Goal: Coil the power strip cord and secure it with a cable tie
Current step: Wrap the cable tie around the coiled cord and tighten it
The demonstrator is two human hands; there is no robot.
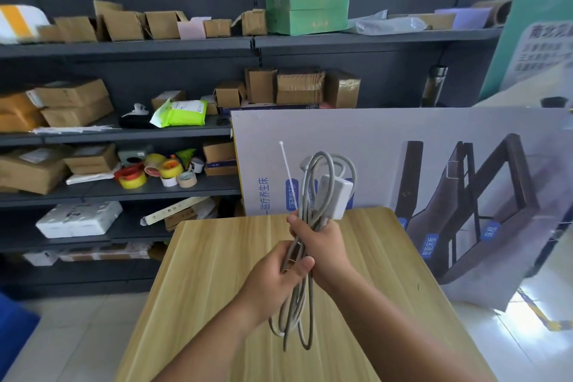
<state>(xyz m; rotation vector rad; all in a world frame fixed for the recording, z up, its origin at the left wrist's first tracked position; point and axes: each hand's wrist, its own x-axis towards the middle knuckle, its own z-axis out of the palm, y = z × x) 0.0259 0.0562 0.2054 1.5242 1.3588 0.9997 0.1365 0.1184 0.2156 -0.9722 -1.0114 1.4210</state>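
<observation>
Your left hand (273,276) forms the nearer grip, clenched around the middle of the coiled cord (305,257). Its lower loops hang below this grip, above the bench (217,257). Your right hand (322,242) grips just beyond and touches the left, closed on the same bundle. The bundle's long axis runs near to far, from the hanging loops up through both grips to the upper loops. The power strip (336,195) lies against those upper loops, just beyond the right grip. The cable tie (288,177) stands up from the right grip, on its left side, head end farthest away. The tie is not yet wrapped; the right hand is nearer to it.
</observation>
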